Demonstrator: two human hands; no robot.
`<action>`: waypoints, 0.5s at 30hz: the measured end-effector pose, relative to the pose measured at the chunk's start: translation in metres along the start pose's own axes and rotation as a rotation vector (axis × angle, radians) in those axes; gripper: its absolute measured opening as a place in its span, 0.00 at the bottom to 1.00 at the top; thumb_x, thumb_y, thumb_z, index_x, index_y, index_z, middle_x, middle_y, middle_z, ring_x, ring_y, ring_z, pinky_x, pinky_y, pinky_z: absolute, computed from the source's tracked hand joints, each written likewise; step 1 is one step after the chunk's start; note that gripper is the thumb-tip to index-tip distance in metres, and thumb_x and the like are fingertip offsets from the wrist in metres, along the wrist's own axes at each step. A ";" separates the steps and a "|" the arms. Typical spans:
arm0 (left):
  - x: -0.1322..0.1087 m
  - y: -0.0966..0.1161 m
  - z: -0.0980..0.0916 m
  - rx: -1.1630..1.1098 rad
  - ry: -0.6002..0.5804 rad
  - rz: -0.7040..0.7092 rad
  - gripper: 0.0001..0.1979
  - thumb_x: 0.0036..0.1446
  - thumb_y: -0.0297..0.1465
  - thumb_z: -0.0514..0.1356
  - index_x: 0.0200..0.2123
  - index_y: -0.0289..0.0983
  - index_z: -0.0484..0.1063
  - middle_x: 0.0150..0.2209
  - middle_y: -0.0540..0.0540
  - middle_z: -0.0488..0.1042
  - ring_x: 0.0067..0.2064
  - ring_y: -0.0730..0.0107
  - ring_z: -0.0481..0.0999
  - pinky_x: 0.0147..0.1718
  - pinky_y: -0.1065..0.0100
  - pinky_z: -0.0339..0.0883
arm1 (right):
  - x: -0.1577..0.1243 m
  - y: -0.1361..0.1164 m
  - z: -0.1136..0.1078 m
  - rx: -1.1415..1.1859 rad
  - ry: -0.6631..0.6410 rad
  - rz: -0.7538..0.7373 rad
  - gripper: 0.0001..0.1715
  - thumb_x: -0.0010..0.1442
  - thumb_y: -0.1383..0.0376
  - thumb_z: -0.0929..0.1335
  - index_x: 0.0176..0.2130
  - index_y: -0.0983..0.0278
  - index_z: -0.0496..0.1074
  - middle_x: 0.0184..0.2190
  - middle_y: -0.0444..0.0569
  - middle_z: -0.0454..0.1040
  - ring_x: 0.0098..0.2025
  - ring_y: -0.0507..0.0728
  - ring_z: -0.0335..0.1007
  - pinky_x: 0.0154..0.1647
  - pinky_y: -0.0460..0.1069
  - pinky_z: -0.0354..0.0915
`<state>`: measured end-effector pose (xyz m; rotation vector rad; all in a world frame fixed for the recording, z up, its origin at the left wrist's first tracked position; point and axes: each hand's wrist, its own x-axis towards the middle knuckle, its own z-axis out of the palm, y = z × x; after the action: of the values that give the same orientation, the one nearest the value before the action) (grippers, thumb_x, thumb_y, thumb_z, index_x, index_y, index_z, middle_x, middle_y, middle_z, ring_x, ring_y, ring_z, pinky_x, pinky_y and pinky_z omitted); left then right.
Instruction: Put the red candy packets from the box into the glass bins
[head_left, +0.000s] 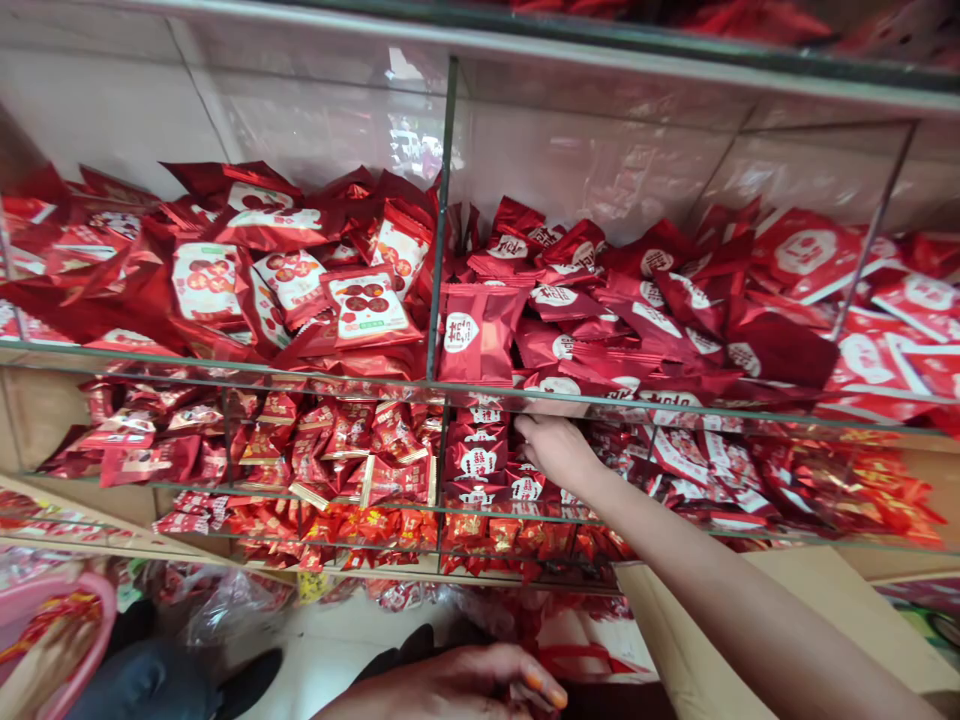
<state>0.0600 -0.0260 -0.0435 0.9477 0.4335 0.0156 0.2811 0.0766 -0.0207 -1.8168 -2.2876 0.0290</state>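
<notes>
Red packets (477, 460) against the right hand (559, 450) — glass shelf (225, 359).

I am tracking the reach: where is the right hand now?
Head view, right of centre: the right hand is among red packets below the upper glass shelf.

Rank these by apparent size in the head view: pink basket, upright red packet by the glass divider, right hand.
Largest: pink basket, though nearer and cropped.
Then upright red packet and right hand, which look alike.
</notes>
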 end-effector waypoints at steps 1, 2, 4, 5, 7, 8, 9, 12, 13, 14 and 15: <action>0.001 -0.002 -0.001 -0.021 -0.009 0.009 0.16 0.48 0.38 0.63 0.42 0.44 0.73 0.38 0.50 0.72 0.44 0.68 0.70 0.51 0.61 0.54 | -0.002 0.002 -0.002 0.022 0.014 0.014 0.11 0.51 0.72 0.65 0.38 0.66 0.71 0.36 0.57 0.74 0.39 0.66 0.70 0.39 0.56 0.66; 0.002 -0.004 -0.002 -0.029 -0.019 0.019 0.15 0.48 0.37 0.62 0.42 0.44 0.73 0.38 0.50 0.72 0.44 0.69 0.70 0.51 0.61 0.54 | -0.005 0.005 -0.005 0.045 0.040 0.041 0.10 0.52 0.70 0.65 0.37 0.66 0.71 0.35 0.58 0.74 0.38 0.66 0.71 0.39 0.57 0.66; 0.003 -0.009 -0.005 -0.001 -0.020 0.029 0.15 0.50 0.37 0.62 0.43 0.44 0.73 0.39 0.49 0.72 0.44 0.68 0.70 0.52 0.60 0.53 | -0.009 0.013 -0.009 0.094 0.118 0.127 0.10 0.56 0.65 0.63 0.36 0.68 0.71 0.34 0.59 0.73 0.38 0.67 0.70 0.41 0.60 0.64; 0.003 -0.010 -0.006 0.014 -0.019 0.022 0.15 0.50 0.37 0.62 0.43 0.44 0.72 0.40 0.49 0.72 0.45 0.68 0.69 0.52 0.60 0.53 | -0.011 0.016 -0.009 0.124 0.160 0.176 0.12 0.58 0.64 0.62 0.36 0.68 0.71 0.34 0.59 0.73 0.40 0.67 0.70 0.42 0.60 0.64; 0.003 -0.012 -0.008 0.021 -0.023 0.007 0.16 0.50 0.37 0.62 0.44 0.44 0.72 0.41 0.49 0.72 0.45 0.67 0.69 0.52 0.59 0.52 | -0.013 0.022 -0.006 0.201 0.216 0.252 0.13 0.59 0.64 0.60 0.37 0.67 0.70 0.35 0.57 0.74 0.40 0.63 0.70 0.44 0.58 0.64; 0.003 -0.012 -0.009 0.015 -0.031 0.001 0.16 0.50 0.37 0.62 0.44 0.44 0.72 0.41 0.49 0.72 0.46 0.66 0.69 0.52 0.59 0.52 | -0.013 0.024 -0.001 0.244 0.225 0.276 0.13 0.59 0.64 0.60 0.39 0.67 0.70 0.35 0.55 0.74 0.39 0.60 0.71 0.42 0.56 0.66; 0.003 -0.011 -0.008 0.010 -0.040 -0.005 0.16 0.50 0.37 0.62 0.44 0.44 0.72 0.41 0.49 0.72 0.46 0.67 0.69 0.52 0.60 0.52 | -0.012 0.025 0.004 0.285 0.224 0.293 0.13 0.59 0.64 0.60 0.41 0.67 0.69 0.34 0.53 0.74 0.36 0.58 0.72 0.39 0.53 0.68; 0.004 -0.009 -0.006 0.027 -0.036 0.003 0.15 0.51 0.37 0.61 0.44 0.44 0.72 0.40 0.49 0.72 0.45 0.68 0.69 0.51 0.61 0.53 | -0.011 0.024 0.018 0.346 0.198 0.349 0.13 0.58 0.64 0.63 0.40 0.69 0.68 0.28 0.50 0.74 0.28 0.55 0.72 0.29 0.49 0.68; 0.004 -0.009 -0.006 0.016 -0.028 0.006 0.15 0.50 0.37 0.61 0.43 0.44 0.72 0.40 0.49 0.72 0.45 0.68 0.70 0.51 0.61 0.53 | -0.011 0.024 0.022 0.344 0.190 0.368 0.12 0.56 0.63 0.64 0.39 0.69 0.69 0.26 0.50 0.74 0.27 0.56 0.72 0.28 0.49 0.68; 0.005 -0.010 -0.006 -0.001 -0.023 0.015 0.15 0.49 0.37 0.62 0.43 0.43 0.73 0.39 0.49 0.73 0.45 0.68 0.70 0.50 0.61 0.54 | -0.012 0.023 0.023 0.334 0.184 0.384 0.11 0.55 0.63 0.66 0.37 0.68 0.70 0.25 0.50 0.73 0.27 0.57 0.71 0.29 0.50 0.67; 0.005 -0.012 -0.006 -0.016 -0.022 0.026 0.16 0.49 0.38 0.62 0.42 0.43 0.73 0.39 0.49 0.73 0.45 0.67 0.70 0.50 0.61 0.55 | -0.012 0.023 0.024 0.321 0.180 0.398 0.10 0.54 0.63 0.66 0.35 0.68 0.70 0.24 0.50 0.73 0.27 0.59 0.71 0.30 0.51 0.67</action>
<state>0.0605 -0.0271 -0.0574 0.9365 0.3999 0.0320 0.3008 0.0734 -0.0498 -1.9710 -1.6616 0.2683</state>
